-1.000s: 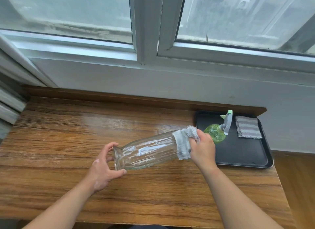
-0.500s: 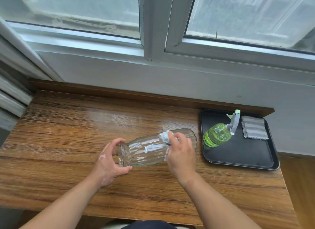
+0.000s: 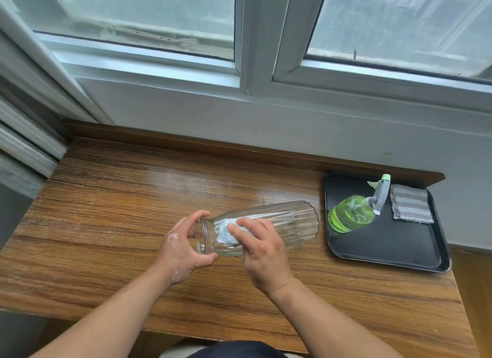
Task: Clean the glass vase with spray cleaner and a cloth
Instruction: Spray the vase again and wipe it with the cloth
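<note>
**Glass vase gets its wipe-down at the window desk**

Head camera: a person cleans a ribbed glass vase (image 3: pixel 287 222), which is held on its side low over a wooden desk (image 3: pixel 106 211) beneath a window (image 3: pixel 239 38). Whether the glass touches the wood cannot be told.

The left hand (image 3: pixel 183 247) grasps the open mouth. Its fingers (image 3: pixel 197 215) curl over the rim and the thumb closes from below, apparently to steady the piece and let it be turned.

Just right of those fingers, the right hand (image 3: pixel 262 254) lies across the neck. Its fingers (image 3: pixel 239 230) curve over a pale cloth (image 3: pixel 225 234) and press it to the glass; the thumb is out of sight.

The vase's wide base points away to the right of both sets of fingers and ends close to a black tray (image 3: pixel 386 267). Holding the vase level probably opens its whole length to the cloth.

On the tray, well right of the fingers, sits a green spray bottle (image 3: pixel 351 214). A folded striped cloth (image 3: pixel 411 203) lies just beyond it. Both are likely parked within reach for another spritz.

With the cloth at the neck, wiping looks well under way. Whether the glass is wet cannot be made out.
</note>
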